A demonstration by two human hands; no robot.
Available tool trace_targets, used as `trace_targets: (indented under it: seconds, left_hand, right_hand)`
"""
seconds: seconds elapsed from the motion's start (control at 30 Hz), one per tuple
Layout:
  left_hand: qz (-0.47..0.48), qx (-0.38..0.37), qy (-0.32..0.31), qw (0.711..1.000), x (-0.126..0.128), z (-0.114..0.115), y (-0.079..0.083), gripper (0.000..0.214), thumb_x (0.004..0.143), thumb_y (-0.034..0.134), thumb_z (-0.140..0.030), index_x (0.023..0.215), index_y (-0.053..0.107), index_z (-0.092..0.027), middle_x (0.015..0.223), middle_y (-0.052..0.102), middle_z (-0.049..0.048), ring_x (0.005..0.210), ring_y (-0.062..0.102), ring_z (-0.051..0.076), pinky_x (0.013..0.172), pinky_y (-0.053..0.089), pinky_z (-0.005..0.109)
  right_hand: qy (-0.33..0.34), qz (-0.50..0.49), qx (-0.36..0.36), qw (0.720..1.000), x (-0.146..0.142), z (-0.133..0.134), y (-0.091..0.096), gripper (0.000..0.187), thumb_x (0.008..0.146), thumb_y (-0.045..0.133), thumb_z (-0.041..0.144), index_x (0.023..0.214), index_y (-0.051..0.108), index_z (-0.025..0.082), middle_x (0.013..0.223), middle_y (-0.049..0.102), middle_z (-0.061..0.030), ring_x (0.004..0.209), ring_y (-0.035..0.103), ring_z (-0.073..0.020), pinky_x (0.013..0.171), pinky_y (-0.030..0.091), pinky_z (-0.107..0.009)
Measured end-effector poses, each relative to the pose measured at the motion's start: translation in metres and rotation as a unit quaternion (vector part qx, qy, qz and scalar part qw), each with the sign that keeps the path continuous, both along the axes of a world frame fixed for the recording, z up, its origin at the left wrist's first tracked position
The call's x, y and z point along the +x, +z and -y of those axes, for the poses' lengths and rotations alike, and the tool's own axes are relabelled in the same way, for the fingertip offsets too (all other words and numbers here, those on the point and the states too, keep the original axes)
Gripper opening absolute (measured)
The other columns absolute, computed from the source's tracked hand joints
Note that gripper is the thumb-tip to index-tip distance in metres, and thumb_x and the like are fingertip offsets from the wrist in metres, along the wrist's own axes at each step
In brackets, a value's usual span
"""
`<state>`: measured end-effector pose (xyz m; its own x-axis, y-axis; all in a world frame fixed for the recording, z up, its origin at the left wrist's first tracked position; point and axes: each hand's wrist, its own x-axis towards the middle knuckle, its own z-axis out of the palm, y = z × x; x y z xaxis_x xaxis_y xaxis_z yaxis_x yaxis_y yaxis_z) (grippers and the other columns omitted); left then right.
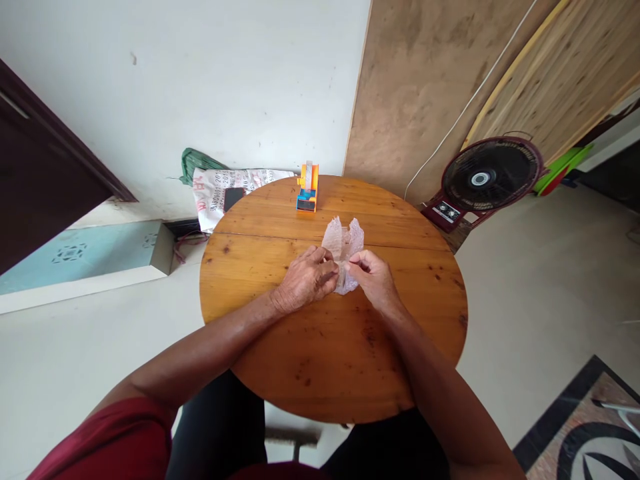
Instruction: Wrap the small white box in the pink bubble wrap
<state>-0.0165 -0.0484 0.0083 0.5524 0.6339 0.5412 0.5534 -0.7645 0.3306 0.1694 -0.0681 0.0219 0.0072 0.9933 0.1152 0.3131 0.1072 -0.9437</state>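
Near the middle of the round wooden table (300, 353) lies a crumpled piece of bubble wrap (332, 235), whitish and see-through, its far end spread in two flaps. From the left, my left hand (311, 277) has its fingers curled in on the wrap's near part. My right hand (373, 273) pinches the wrap from the other side, thumb and forefinger close to the left fingertips. Whether something lies inside the folds, I cannot tell. Farther back stands an orange and blue tape dispenser (307, 193) with a roll of clear tape, touched by neither hand.
Behind the table's left edge are a printed white sack (210, 193), a dark flat object (233, 197) and a green bag (200, 162). A dark red fan (487, 177) stands beyond the right edge. A pale blue box-like block (90, 253) lies on the left.
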Motion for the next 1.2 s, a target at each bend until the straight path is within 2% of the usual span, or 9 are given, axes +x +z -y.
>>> trace_targets:
  seconds: [0.1,0.2,0.3,0.37,0.67,0.8,0.9,1.0,1.2]
  left_hand:
    - [0.013,-0.012,0.000,1.000,0.000,0.000,0.001,0.015,0.088,0.058,-0.026,0.093,0.071,-0.020,0.103,0.064,0.0079,0.092,0.058,0.020,0.079,0.051,0.033]
    - [0.023,-0.025,-0.002,0.999,0.000,0.001,0.001,0.017,0.089,0.058,-0.028,0.094,0.072,-0.020,0.103,0.064,0.0081,0.093,0.058,0.020,0.079,0.050,0.033]
    - [0.027,-0.034,-0.003,0.999,0.000,0.002,0.001,0.019,0.088,0.057,-0.027,0.096,0.072,-0.019,0.104,0.064,0.0089,0.092,0.058,0.021,0.078,0.050,0.033]
    - [0.039,-0.043,-0.007,0.998,-0.001,0.002,0.001,0.019,0.086,0.056,-0.026,0.097,0.070,-0.018,0.104,0.064,0.0094,0.093,0.058,0.022,0.078,0.051,0.033]
    - [0.081,-0.075,-0.039,0.993,-0.001,0.001,0.003,0.016,0.077,0.059,-0.016,0.091,0.065,-0.019,0.103,0.062,0.0079,0.094,0.059,0.020,0.083,0.051,0.034]
    - [0.092,-0.086,-0.043,0.991,-0.001,0.000,0.002,0.014,0.077,0.061,-0.016,0.091,0.061,-0.019,0.101,0.061,0.0073,0.095,0.059,0.020,0.084,0.051,0.034]
    - [0.100,-0.094,-0.036,0.990,0.000,0.000,0.002,0.022,0.074,0.063,-0.017,0.095,0.057,-0.019,0.097,0.060,0.0060,0.094,0.058,0.020,0.082,0.051,0.034]
    - [0.110,-0.103,-0.034,0.988,0.000,0.000,0.002,0.030,0.073,0.064,-0.016,0.101,0.055,-0.020,0.098,0.060,0.0057,0.093,0.058,0.020,0.079,0.051,0.033]
    - [0.128,-0.143,-0.047,0.980,-0.003,-0.001,0.006,0.026,0.072,0.063,-0.014,0.097,0.056,-0.020,0.096,0.058,0.0056,0.091,0.059,0.019,0.075,0.052,0.031]
  right_hand:
    - [0.030,-0.018,-0.007,0.999,-0.002,0.002,0.003,0.025,0.075,0.063,0.043,0.084,0.058,0.021,0.070,0.057,0.0023,0.063,0.052,-0.0130,0.060,0.045,-0.026]
    - [0.051,-0.054,-0.026,0.997,-0.002,0.007,0.009,0.036,0.078,0.064,0.043,0.106,0.059,0.020,0.076,0.061,0.0012,0.066,0.057,-0.0141,0.063,0.049,-0.028]
    - [0.079,-0.094,-0.050,0.991,0.001,0.011,0.016,0.055,0.081,0.063,0.039,0.130,0.048,0.022,0.087,0.067,-0.0016,0.067,0.061,-0.0146,0.064,0.052,-0.029]
    - [0.101,-0.099,-0.055,0.988,0.002,0.012,0.019,0.063,0.079,0.064,0.034,0.137,0.042,0.023,0.099,0.069,-0.0039,0.068,0.062,-0.0140,0.066,0.054,-0.030]
    - [0.171,-0.042,-0.036,0.984,0.007,0.009,0.011,0.066,0.076,0.066,0.023,0.139,0.044,0.027,0.121,0.063,-0.0068,0.076,0.061,-0.0106,0.072,0.054,-0.029]
    - [0.160,-0.036,-0.032,0.986,0.009,0.010,0.011,0.059,0.079,0.062,0.024,0.137,0.049,0.025,0.120,0.066,-0.0086,0.079,0.064,-0.0127,0.076,0.056,-0.033]
    - [0.153,-0.034,-0.039,0.987,0.009,0.010,0.013,0.055,0.081,0.059,0.023,0.135,0.050,0.023,0.119,0.068,-0.0098,0.080,0.066,-0.0142,0.080,0.056,-0.036]
    - [0.166,-0.033,-0.027,0.985,0.007,0.009,0.012,0.053,0.079,0.060,0.022,0.132,0.052,0.023,0.116,0.068,-0.0076,0.078,0.065,-0.0129,0.076,0.056,-0.032]
    - [0.168,0.033,0.019,0.985,0.002,0.011,0.010,0.054,0.078,0.057,0.020,0.132,0.054,0.024,0.105,0.067,-0.0031,0.073,0.060,-0.0114,0.071,0.050,-0.027]
